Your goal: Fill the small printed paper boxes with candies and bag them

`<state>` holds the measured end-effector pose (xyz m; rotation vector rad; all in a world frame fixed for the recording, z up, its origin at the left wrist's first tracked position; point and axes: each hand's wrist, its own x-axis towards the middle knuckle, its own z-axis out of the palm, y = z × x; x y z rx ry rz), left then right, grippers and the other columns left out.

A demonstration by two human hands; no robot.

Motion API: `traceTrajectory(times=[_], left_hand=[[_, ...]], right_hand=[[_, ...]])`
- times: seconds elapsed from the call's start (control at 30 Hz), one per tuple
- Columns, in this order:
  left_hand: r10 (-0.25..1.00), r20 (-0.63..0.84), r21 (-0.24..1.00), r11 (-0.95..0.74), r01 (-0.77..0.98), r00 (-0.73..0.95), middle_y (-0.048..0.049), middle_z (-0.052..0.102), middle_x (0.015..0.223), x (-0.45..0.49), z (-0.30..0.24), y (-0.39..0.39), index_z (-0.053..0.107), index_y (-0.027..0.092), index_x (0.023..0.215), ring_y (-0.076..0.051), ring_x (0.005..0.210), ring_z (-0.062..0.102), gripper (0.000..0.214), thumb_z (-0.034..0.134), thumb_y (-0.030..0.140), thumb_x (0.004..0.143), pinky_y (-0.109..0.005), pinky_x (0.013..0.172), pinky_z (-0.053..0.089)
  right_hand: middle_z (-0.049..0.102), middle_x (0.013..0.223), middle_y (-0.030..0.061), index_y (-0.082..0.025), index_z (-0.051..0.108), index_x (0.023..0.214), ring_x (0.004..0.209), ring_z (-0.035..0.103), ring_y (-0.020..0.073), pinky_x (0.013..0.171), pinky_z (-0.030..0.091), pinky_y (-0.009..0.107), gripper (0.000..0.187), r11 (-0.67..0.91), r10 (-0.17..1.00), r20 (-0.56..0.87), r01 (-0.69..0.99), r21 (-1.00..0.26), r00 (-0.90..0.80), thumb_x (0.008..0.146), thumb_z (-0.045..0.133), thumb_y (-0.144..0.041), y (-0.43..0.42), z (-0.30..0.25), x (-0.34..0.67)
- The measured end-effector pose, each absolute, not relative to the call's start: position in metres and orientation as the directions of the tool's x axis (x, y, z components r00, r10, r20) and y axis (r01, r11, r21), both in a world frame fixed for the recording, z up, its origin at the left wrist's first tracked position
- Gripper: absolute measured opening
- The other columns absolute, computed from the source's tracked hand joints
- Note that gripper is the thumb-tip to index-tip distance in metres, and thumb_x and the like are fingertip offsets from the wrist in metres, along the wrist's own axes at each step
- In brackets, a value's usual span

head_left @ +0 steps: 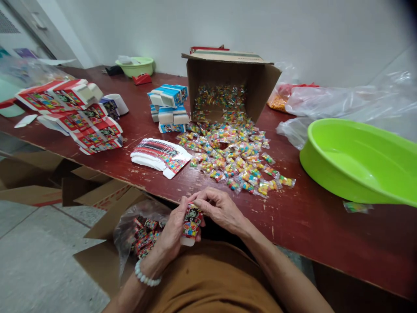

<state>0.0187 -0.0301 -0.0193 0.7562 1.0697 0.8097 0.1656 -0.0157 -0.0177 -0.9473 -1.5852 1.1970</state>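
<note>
A small printed candy box (192, 222), red and black with a white flap at its lower end, is between my hands at the table's front edge. My left hand (177, 224) is wrapped round its side. The fingers of my right hand (220, 208) are closed at its upper end; whether they pinch a flap or a candy packet is hidden. Just beyond lies a fanned stack of flat box blanks (159, 155). Many clear packets of coloured candy (241, 161) spill over the table from a cardboard carton (234, 71) on its side.
Left stand bundles of red boxes (97, 130), with blue-and-white boxes (169, 104) behind. A large green basin (352, 161) is at right, near plastic bags (345, 100). Below left, an open carton (97, 261) holds a bag of small filled-looking boxes (145, 237). A red tape dispenser (142, 79) sits farther back.
</note>
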Motion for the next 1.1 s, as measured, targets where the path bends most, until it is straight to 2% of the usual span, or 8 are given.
traceTrajectory(times=[0.2, 0.33, 0.43, 0.6, 0.7, 0.8, 0.93, 1.1], left_hand=[[0.789, -0.523, 0.750, 0.606, -0.266, 0.322, -0.0009, 0.068, 0.070, 0.022, -0.034, -0.042, 0.050, 0.023, 0.133, -0.015, 0.045, 0.061, 0.061, 0.056, 0.059, 0.085, -0.025, 0.043, 0.048], [0.761, -0.510, 0.684, 0.642, -0.347, 0.401, -0.0055, 0.072, 0.088, 0.018, -0.035, -0.054, 0.057, 0.022, 0.116, -0.018, 0.071, 0.070, 0.045, 0.073, 0.041, 0.079, -0.029, 0.066, 0.055], [0.733, -0.566, 0.651, 0.678, -0.341, 0.377, -0.0085, 0.072, 0.095, 0.002, -0.038, -0.056, 0.062, 0.018, 0.103, -0.019, 0.080, 0.069, 0.039, 0.079, 0.037, 0.073, -0.030, 0.075, 0.053], [0.773, -0.537, 0.814, 0.580, -0.033, 0.339, 0.0019, 0.066, 0.071, -0.053, -0.041, -0.041, 0.062, 0.017, 0.078, -0.012, 0.065, 0.059, 0.033, 0.085, 0.034, 0.063, -0.022, 0.063, 0.046], [0.582, -0.590, 0.801, 0.507, 0.318, 0.559, 0.0015, 0.065, 0.071, -0.084, -0.039, -0.031, 0.065, 0.016, 0.079, -0.011, 0.064, 0.054, 0.034, 0.086, 0.035, 0.060, -0.019, 0.058, 0.039], [0.397, -0.633, 0.767, 0.437, 0.470, 0.664, 0.0007, 0.065, 0.075, -0.097, -0.038, -0.028, 0.069, 0.015, 0.084, -0.012, 0.066, 0.053, 0.034, 0.084, 0.034, 0.061, -0.020, 0.060, 0.038], [0.595, -0.547, 0.831, 0.471, 0.296, 0.589, -0.0010, 0.064, 0.080, -0.079, -0.032, -0.033, 0.067, 0.018, 0.093, -0.013, 0.066, 0.056, 0.027, 0.076, 0.032, 0.072, -0.019, 0.057, 0.040], [0.687, -0.419, 0.849, 0.528, -0.012, 0.594, -0.0042, 0.066, 0.086, -0.029, -0.017, -0.039, 0.058, 0.020, 0.110, -0.013, 0.058, 0.064, 0.033, 0.068, 0.028, 0.080, -0.022, 0.056, 0.048]], right_hand=[[0.067, 0.094, 0.0054, -0.019, 0.063, 0.088, 0.088, 0.060, 0.0168, 0.080, 0.047, 0.029, 0.007, 0.493, 0.862, 0.358, 0.433, -0.754, -0.358, 0.092, 0.057, -0.022, -0.026, -0.028, 0.173], [0.066, 0.090, 0.0057, -0.018, 0.064, 0.092, 0.083, 0.060, 0.0170, 0.077, 0.048, 0.028, 0.012, 0.330, 0.937, 0.320, 0.665, -0.670, -0.143, 0.094, 0.054, -0.024, -0.010, -0.031, 0.204], [0.065, 0.103, 0.0138, -0.015, 0.065, 0.103, 0.098, 0.058, 0.0269, 0.086, 0.047, 0.038, 0.019, 0.049, 0.969, 0.243, 0.923, -0.382, 0.049, 0.088, 0.063, -0.027, 0.002, -0.032, 0.226], [0.065, 0.107, 0.0157, -0.016, 0.065, 0.108, 0.105, 0.055, 0.0318, 0.088, 0.047, 0.043, 0.023, 0.039, 0.994, 0.108, 0.991, -0.127, -0.025, 0.088, 0.060, -0.025, 0.000, -0.039, 0.229], [0.064, 0.110, 0.0176, -0.012, 0.058, 0.122, 0.104, 0.057, 0.0287, 0.090, 0.047, 0.042, 0.034, 0.085, 0.982, 0.183, 0.977, -0.198, -0.048, 0.090, 0.049, -0.014, -0.001, -0.048, 0.224], [0.064, 0.113, 0.0172, -0.010, 0.051, 0.130, 0.107, 0.057, 0.0260, 0.094, 0.046, 0.041, 0.042, 0.159, 0.950, 0.311, 0.855, -0.493, 0.003, 0.089, 0.042, -0.010, 0.001, -0.054, 0.221], [0.066, 0.103, 0.0075, -0.019, 0.054, 0.122, 0.090, 0.063, 0.0182, 0.080, 0.052, 0.033, 0.032, 0.174, 0.980, 0.191, 0.241, -0.955, 0.048, 0.091, 0.048, -0.024, -0.003, -0.042, 0.206], [0.067, 0.097, 0.0036, -0.021, 0.060, 0.105, 0.084, 0.063, 0.0145, 0.074, 0.052, 0.026, 0.027, 0.068, 0.998, 0.069, -0.224, -0.972, 0.005, 0.083, 0.065, -0.036, -0.021, -0.021, 0.168]])
